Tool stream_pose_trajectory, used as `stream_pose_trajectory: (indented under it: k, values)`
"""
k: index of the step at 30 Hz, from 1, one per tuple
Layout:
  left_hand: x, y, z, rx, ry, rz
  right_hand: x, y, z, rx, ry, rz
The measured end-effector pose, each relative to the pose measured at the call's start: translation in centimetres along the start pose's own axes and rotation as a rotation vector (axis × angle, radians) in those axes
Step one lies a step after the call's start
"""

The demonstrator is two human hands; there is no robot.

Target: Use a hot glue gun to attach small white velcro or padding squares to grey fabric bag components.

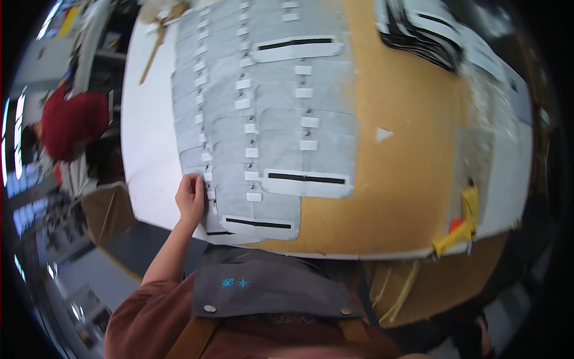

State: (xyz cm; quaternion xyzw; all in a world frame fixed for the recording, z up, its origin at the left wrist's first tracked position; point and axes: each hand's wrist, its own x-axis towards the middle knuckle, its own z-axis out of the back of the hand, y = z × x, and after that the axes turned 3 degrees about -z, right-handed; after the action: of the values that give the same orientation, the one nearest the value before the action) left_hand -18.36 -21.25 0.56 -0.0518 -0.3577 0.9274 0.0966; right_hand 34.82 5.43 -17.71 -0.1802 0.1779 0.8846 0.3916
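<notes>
Overlapping grey fabric-like pieces [275, 90] lie in three columns on the table, each with a small white tag [254, 197] and a small dark mark beside it. Some pieces end in a white strip with a black band [306, 178]. At the lower left edge of the left column rests my left hand [190, 198], its fingers curled closed against the edge. What they pinch, if anything, is hidden. My right hand is not in view.
Under the pieces is a brown board [406, 155] on a white table [149, 131]. A stack of black-banded white pieces [421, 33] lies far right. A yellow tool [463, 224] lies near right, a wooden stick [154, 51] far left. A person in red [75, 122] is at left.
</notes>
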Motion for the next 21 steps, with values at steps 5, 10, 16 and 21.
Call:
stream_pose_trajectory:
  k: [5,10,16,21]
  values:
    - [-0.3,-1.0,-0.6,0.293,-0.206,-0.046,5.4,-0.2,-5.7,0.16,0.092,0.142]
    - [-0.7,-1.5,-1.2,0.391,-0.24,0.036,10.4,0.2,-8.5,0.282,0.121,0.195]
    - [-1.1,-0.7,-1.6,0.353,-0.289,0.0,15.6,0.1,-9.5,0.353,0.102,0.218]
    - [-0.8,-1.0,-2.2,0.399,-0.289,-0.04,17.9,-2.6,-8.2,0.347,0.074,0.19]
